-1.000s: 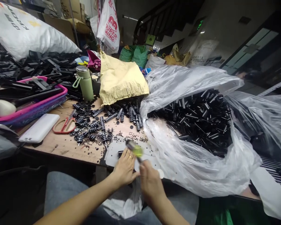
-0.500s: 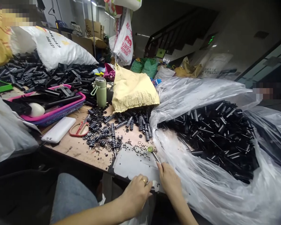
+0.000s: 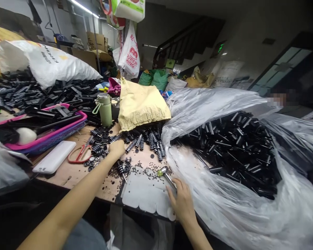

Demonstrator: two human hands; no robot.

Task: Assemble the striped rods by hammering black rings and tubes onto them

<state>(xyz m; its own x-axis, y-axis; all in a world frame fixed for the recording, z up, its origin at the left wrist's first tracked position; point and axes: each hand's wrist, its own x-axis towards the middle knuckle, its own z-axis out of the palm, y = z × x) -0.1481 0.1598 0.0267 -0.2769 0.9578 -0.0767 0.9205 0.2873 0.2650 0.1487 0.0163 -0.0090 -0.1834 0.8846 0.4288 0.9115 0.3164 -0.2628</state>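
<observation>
My left hand (image 3: 116, 148) reaches out over the pile of black ringed parts (image 3: 108, 147) on the wooden table (image 3: 73, 170), with its fingers curled down into them; what they grip is hidden. My right hand (image 3: 181, 201) rests at the table's near edge, closed round the handle of a small hammer (image 3: 165, 173) with a yellow-green head that lies on a white perforated plate (image 3: 146, 191). Tiny black beads (image 3: 148, 170) are scattered on and above the plate.
A big clear plastic bag (image 3: 224, 194) full of black rods fills the right side. A yellow sack (image 3: 141, 104), green flask (image 3: 104, 109), red scissors (image 3: 79, 154), white phone (image 3: 54, 161) and pink basket (image 3: 52, 137) of black parts crowd the left and back.
My left hand has left the plate's near edge and stretched forward to the pile of ringed parts. The right hand has kept the hammer, which now lies lower on the plate.
</observation>
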